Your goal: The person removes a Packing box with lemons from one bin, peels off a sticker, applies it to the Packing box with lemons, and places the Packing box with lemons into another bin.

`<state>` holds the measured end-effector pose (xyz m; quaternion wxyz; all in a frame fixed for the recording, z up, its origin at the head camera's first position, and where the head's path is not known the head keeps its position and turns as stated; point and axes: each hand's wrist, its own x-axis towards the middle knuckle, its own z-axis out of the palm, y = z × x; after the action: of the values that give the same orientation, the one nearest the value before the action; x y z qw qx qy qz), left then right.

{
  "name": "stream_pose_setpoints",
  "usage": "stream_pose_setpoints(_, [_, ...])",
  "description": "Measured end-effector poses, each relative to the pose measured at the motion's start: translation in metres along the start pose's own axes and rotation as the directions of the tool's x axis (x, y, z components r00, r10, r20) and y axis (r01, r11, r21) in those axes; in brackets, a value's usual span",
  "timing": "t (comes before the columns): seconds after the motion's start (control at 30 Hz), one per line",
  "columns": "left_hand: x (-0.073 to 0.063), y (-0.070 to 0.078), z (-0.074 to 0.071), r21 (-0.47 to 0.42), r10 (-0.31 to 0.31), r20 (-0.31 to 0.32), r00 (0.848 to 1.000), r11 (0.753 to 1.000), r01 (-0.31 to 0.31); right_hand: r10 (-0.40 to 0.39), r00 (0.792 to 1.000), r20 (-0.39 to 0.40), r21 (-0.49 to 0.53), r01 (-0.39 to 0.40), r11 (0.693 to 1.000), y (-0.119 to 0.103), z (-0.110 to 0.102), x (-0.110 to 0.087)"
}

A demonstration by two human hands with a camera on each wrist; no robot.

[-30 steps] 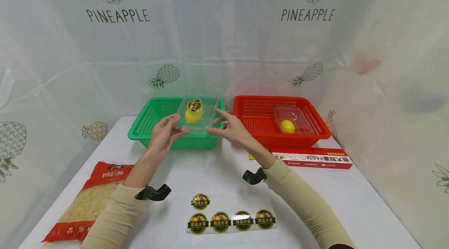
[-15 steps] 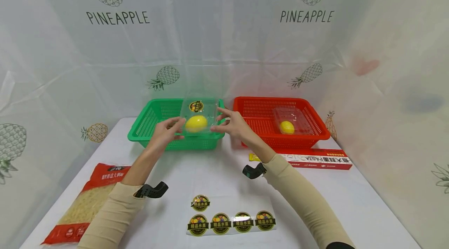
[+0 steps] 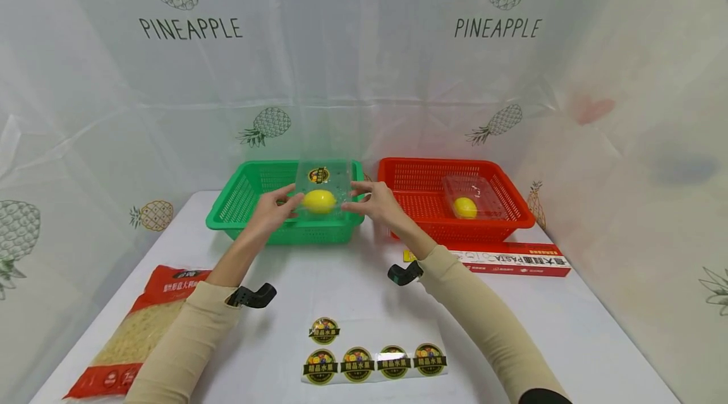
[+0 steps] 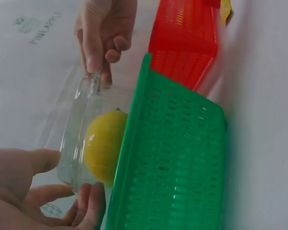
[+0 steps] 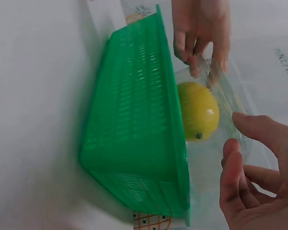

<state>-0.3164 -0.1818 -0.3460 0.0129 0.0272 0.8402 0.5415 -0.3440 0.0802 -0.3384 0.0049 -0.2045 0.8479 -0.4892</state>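
A clear plastic box [image 3: 324,186] with a lemon [image 3: 320,202] inside and a round dark sticker [image 3: 318,175] on its lid is held over the right part of the green basket [image 3: 244,202]. My left hand [image 3: 272,209] pinches its left edge between thumb and fingers. On the opposite edge, my right hand [image 3: 376,202] pinches it the same way. Both wrist views show the box's lower part down at the basket's rim, the lemon [image 4: 105,146] partly hidden behind the green wall [image 4: 173,148].
To the right, a red basket [image 3: 409,220] holds another clear box [image 3: 483,198] with a lemon. A red pasta box [image 3: 517,258] lies before it. A pasta bag [image 3: 142,322] is at left, and a sheet of round stickers [image 3: 375,363] lies in front.
The box has levelled out and sunk slightly toward the green basket, both hands still holding it. The lemon inside now shows below the sticker rather than behind it.
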Motion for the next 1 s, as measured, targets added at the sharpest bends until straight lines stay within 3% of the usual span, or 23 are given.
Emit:
stream_pose_setpoints(0.4, [0.016,-0.006,-0.001,0.219,-0.014,0.051,0.999,0.976,0.002,0.076,0.996,0.042,-0.021,-0.075,0.997,0.016,0.003,0.011])
stream_pose_setpoints(1.0, [0.041,-0.004,-0.006,0.351,-0.047,0.158,0.986,0.936,-0.012,0.161,0.986,0.037,-0.145,-0.155,0.977,0.013,0.011,0.031])
